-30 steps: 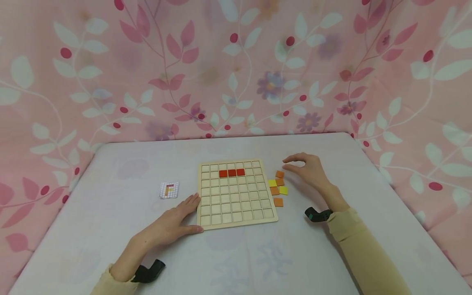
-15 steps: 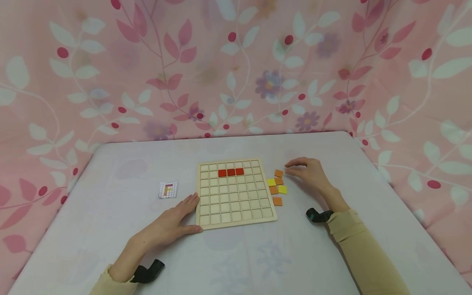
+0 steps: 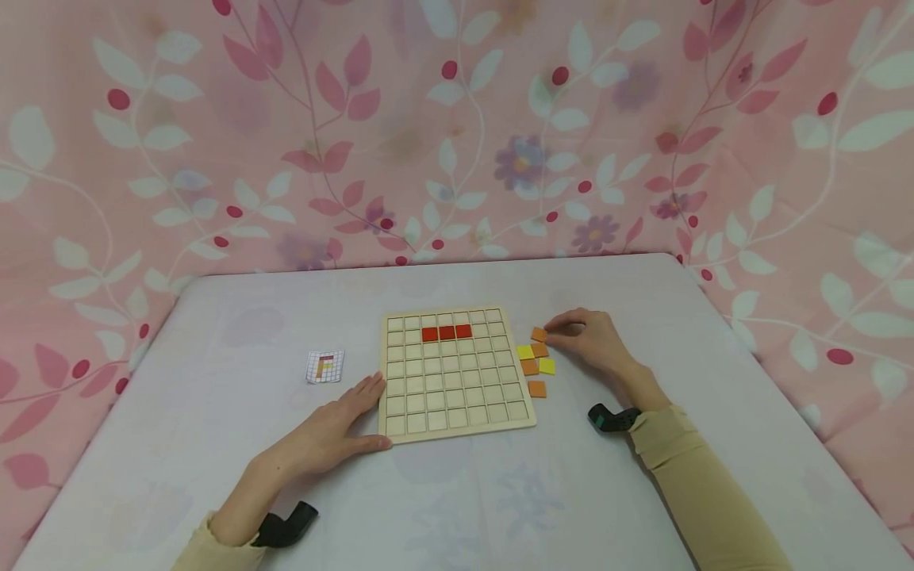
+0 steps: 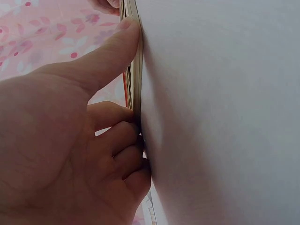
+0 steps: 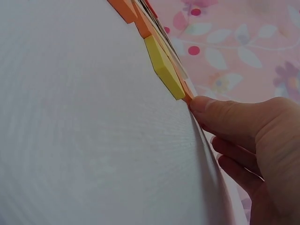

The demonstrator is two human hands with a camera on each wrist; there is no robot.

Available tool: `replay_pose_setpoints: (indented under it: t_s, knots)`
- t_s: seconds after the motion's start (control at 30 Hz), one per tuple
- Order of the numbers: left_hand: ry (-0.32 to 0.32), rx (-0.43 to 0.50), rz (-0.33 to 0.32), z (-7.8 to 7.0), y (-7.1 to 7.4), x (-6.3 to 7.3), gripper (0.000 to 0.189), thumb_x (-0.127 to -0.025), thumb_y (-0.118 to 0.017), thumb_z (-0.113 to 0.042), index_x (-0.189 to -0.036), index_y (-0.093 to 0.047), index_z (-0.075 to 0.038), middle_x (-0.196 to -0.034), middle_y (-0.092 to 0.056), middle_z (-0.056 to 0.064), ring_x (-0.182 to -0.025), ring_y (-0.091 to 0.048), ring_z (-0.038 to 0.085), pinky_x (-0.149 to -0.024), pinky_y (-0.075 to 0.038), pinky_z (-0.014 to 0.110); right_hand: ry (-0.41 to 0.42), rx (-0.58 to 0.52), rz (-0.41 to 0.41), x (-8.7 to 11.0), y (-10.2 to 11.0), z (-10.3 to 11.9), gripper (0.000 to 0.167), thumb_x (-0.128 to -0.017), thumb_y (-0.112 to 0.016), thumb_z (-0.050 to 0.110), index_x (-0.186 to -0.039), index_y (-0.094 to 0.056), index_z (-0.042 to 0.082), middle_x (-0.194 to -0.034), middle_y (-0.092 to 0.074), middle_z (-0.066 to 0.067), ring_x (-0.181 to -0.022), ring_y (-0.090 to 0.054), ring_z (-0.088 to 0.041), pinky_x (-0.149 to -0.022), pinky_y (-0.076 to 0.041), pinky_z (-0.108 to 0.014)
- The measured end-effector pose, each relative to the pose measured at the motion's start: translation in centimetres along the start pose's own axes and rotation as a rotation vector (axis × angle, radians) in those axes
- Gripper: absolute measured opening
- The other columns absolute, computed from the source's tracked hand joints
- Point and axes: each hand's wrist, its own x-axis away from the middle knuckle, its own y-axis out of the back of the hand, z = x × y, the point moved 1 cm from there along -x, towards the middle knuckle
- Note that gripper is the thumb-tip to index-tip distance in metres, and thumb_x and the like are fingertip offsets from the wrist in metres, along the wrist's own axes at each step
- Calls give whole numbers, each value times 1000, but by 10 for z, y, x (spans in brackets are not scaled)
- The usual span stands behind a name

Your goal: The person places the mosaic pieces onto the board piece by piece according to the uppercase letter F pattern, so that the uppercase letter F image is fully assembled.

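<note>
A square wooden grid board [image 3: 457, 377] lies mid-table, with three red tiles [image 3: 446, 333] side by side in its second row from the far edge. My left hand [image 3: 321, 436] rests against the board's left side, thumb at the near corner and fingers extended along the edge. To the right of the board, my right hand [image 3: 593, 341] has thumb and index finger at the right end of the farthest orange tile [image 3: 539, 335], pinching it where it lies. The right wrist view shows the thumb tip on this tile's edge, behind a yellow tile [image 5: 163, 68].
More orange tiles [image 3: 537, 389] and two yellow tiles [image 3: 547, 365] lie loosely by the board's right edge. A small card [image 3: 324, 366] with a coloured grid pattern lies left of the board. Pink floral cloth [image 3: 457, 127] hangs behind the white table [image 3: 286, 309].
My right hand has drawn its thumb and index finger together and come down and left onto the farthest orange tile. The left hand stays on the board.
</note>
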Motion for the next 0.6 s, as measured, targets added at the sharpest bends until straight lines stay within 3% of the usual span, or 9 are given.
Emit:
replay_pose_setpoints:
  t_s: [0.6]
  knots:
    - [0,2,3,2,-1,-1,93,-88,-71,-51,-157,-28,-5,-166,-21,10,-153,-18,35,-119,-24,59,104,67,-62,-3,1,-6,22,-83,-83,17,-102,-77,7,-105,-74,-10,-108,-66,-29,-98,-50,-49]
